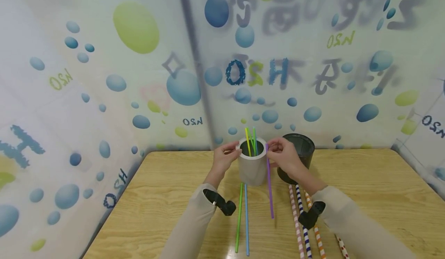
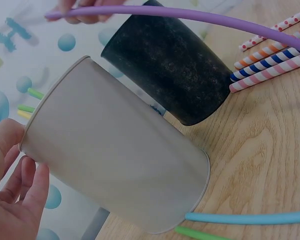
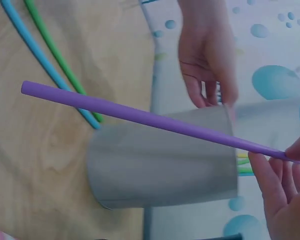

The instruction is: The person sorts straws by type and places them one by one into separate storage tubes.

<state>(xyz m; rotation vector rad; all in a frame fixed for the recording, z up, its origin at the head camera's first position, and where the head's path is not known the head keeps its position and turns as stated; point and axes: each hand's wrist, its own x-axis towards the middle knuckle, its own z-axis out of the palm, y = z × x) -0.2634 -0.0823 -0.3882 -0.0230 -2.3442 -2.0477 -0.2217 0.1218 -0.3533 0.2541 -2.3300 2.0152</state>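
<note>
My left hand [image 1: 224, 159] holds the rim of a light grey cup [image 1: 253, 173], which stands on the table. Inside that cup a yellow straw [image 1: 248, 139] and green straws [image 1: 255, 137] lean with their ends above the rim. Between thumb and fingers, my right hand [image 1: 286, 157] pinches a purple straw [image 3: 140, 116] near its upper end. The purple straw hangs slanted outside the cup's right side, its lower end toward me. A green straw [image 1: 239, 220] and a blue straw [image 1: 247, 220] lie on the table in front of the cup.
A black cup [image 2: 165, 65] stands right of the grey one, partly behind my right hand. In front of it lie pink-striped [image 1: 294, 216], blue-striped [image 1: 304, 232] and orange-striped straws [image 1: 318, 237], plus a red-dotted straw [image 1: 342, 247]. A printed curtain [image 1: 156, 69] hangs behind the wooden table [image 1: 174, 197].
</note>
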